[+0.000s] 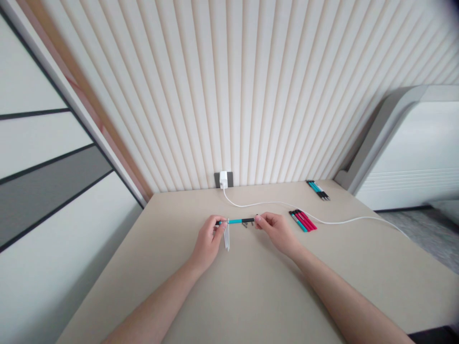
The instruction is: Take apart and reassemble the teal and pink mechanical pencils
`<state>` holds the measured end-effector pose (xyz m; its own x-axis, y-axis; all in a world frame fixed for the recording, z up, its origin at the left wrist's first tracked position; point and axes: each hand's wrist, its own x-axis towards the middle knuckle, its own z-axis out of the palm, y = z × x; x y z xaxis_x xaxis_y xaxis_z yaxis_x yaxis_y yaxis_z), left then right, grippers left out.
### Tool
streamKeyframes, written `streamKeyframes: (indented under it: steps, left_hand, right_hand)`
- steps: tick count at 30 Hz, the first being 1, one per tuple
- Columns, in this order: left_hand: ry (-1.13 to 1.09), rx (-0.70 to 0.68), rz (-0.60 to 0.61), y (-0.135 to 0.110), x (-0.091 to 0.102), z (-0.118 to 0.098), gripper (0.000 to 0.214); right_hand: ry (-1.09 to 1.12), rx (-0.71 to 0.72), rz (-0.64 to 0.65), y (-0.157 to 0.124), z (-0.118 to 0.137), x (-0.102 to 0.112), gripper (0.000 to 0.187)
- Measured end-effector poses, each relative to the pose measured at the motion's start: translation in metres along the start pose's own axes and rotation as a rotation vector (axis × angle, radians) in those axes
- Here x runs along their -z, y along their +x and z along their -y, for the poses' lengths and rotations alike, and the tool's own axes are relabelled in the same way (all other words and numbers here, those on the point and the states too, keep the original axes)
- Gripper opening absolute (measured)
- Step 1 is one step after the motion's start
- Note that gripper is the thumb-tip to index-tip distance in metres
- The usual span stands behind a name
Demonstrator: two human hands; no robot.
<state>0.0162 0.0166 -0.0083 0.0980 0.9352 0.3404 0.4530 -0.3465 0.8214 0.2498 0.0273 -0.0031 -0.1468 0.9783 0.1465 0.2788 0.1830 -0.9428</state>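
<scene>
I hold a teal pen with a black grip [239,221] level over the beige table [251,286], one end in each hand. My left hand [210,239] pinches its left end, fingers closed. My right hand [274,228] pinches the black right end. Several thin white refills [227,237] lie on the table just right of my left hand. Small dark pen parts [245,225] lie under the pen.
A pile of red and teal pens [303,220] lies right of my right hand. Another teal bunch [317,189] lies at the far right by the wall. A white cable [322,220] runs from a wall plug [224,180] across the table to the right edge.
</scene>
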Motion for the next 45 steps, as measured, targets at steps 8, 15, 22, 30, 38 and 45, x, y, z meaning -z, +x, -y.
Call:
streamKeyframes:
  steps: [8,15,22,30,38,45]
  left_hand:
    - [-0.011,0.010,-0.027,-0.0002,-0.0002,-0.0024,0.019]
    - [0.017,-0.008,-0.012,-0.0008,0.0004,-0.0020,0.019]
    - [0.052,-0.034,0.000,-0.0002,0.0014,-0.0054,0.019]
    - [0.042,-0.014,-0.012,-0.0002,0.0013,-0.0034,0.020]
    - [0.040,-0.068,0.002,-0.0002,0.0028,-0.0048,0.019]
    - [0.034,-0.028,-0.021,-0.0004,0.0028,-0.0046,0.021]
  right_hand:
    - [0.039,0.061,-0.033,-0.0014,0.0036,-0.0019,0.038]
    - [-0.023,0.038,-0.002,-0.0025,0.0035,0.0000,0.037]
    - [-0.053,0.025,0.013,-0.0035,0.0072,-0.0002,0.050]
    - [0.010,0.066,-0.017,-0.0027,0.0029,-0.0012,0.036]
    - [-0.143,0.030,0.007,-0.0049,0.0079,0.0012,0.047]
    - [-0.087,0.051,-0.015,-0.0042,0.0061,-0.0036,0.041]
